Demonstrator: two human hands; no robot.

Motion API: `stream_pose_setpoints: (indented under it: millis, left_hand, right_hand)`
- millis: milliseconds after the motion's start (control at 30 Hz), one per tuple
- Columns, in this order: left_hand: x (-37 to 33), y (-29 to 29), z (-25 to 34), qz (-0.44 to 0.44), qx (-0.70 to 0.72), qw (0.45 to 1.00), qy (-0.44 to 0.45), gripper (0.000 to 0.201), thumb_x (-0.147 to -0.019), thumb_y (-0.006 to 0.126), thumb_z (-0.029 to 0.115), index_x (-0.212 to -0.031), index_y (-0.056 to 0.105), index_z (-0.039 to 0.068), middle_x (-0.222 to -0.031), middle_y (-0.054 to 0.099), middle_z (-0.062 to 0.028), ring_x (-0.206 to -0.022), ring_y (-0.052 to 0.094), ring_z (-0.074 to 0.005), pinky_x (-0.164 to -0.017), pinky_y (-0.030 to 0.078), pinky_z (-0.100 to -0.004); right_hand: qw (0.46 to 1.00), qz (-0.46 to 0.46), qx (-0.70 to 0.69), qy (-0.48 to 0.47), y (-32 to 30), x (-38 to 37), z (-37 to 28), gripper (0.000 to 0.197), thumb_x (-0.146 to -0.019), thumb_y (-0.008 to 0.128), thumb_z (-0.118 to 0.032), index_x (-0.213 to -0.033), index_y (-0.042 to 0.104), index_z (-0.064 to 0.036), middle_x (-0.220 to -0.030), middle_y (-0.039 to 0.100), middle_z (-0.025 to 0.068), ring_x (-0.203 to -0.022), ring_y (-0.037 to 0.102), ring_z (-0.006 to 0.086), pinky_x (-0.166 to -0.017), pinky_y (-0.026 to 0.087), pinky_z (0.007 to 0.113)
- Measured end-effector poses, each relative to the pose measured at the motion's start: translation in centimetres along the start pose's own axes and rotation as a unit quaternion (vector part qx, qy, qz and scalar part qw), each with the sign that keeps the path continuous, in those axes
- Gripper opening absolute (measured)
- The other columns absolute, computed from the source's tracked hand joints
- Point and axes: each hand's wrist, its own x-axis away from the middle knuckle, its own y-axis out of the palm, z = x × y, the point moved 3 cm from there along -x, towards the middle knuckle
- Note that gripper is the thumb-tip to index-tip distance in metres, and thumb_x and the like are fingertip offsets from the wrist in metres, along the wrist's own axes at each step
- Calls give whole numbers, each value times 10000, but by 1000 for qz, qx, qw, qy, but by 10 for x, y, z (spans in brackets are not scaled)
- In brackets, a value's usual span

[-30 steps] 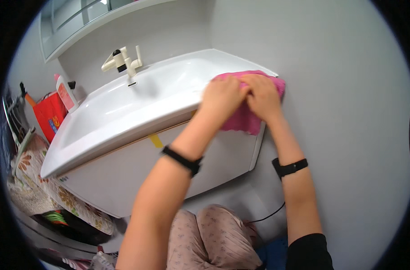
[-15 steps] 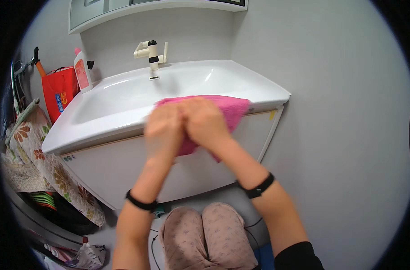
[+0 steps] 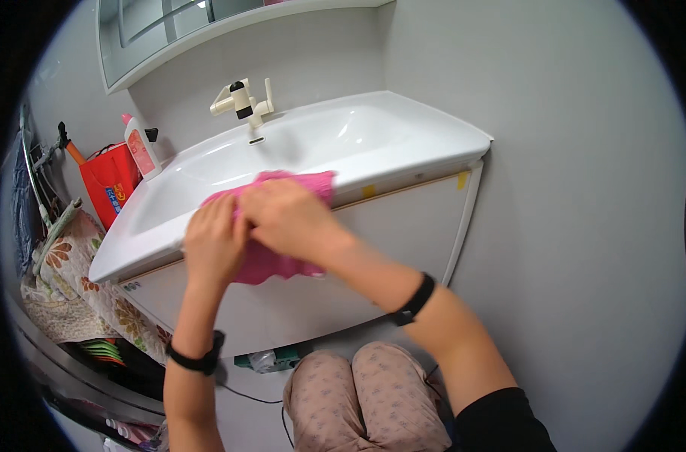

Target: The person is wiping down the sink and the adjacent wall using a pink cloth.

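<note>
A pink cloth [image 3: 271, 265] is draped over the front rim of the white washbasin [image 3: 169, 205], its lower part hanging against the cabinet front. My left hand [image 3: 213, 237] is closed on the left part of the cloth, at the rim. Right beside it, my right hand [image 3: 290, 217] also grips the cloth, fingers curled over its upper edge. The two hands nearly touch. Their fingertips are partly hidden in the folds and slightly smeared by motion.
A cream faucet [image 3: 245, 103] stands at the basin's back. On the left are a white bottle with a pink cap [image 3: 141, 151], a red bag [image 3: 111, 181] and a floral quilted cloth [image 3: 94, 294]. A mirror cabinet [image 3: 230, 34] hangs above; a grey wall [image 3: 577, 211] borders the right.
Both hands have slid left along the basin's front rim, taking the pink cloth with them. The view has tilted and shifted somewhat.
</note>
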Motion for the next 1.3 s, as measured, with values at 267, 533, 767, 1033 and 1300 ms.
stream_pose_setpoints:
  millis: [267,533,767,1033,1300]
  left_hand:
    - [-105,84,170,-124,129,969,172,223,-918,478,272,-991,664,173,-870,652,-112,-805,667,-308,-679,538,-424]
    - [-86,106,188,13,112,991,76,282,-857,584,314,-829,605,34,-845,599,-106,-869,578,-276,-807,441,-372]
    - [5,22,24,150,109,982,-46,165,-801,627,225,-781,600,63,-783,607,-87,-800,595,-258,-753,477,-370]
    - [58,-35,-133,56,-74,993,-73,224,-894,508,242,-936,634,62,-906,669,-81,-872,638,-239,-813,478,-374]
    - [7,-14,-27,-113,-90,983,-113,426,-939,458,443,-1200,619,147,-1196,637,-65,-1096,586,-263,-949,358,-580]
  right_hand:
    - [948,-181,178,192,-164,68,121,452,-795,620,-301,-1231,577,-188,-1197,628,38,-1127,574,241,-1105,213,589]
    - [930,-192,220,223,-166,81,115,486,-795,644,-220,-1238,543,-51,-1260,568,139,-1196,505,312,-1074,314,464]
    - [961,-211,146,103,-30,-4,-4,470,-773,682,-195,-1185,556,-8,-1158,604,191,-1072,576,334,-923,455,437]
    - [966,-249,53,42,90,-79,-79,439,-815,656,-309,-1127,539,-25,-1216,579,157,-1084,568,322,-894,464,442]
    - [985,-86,64,137,-17,-34,15,464,-891,570,-399,-1144,600,-11,-1168,620,153,-1082,574,319,-908,460,411]
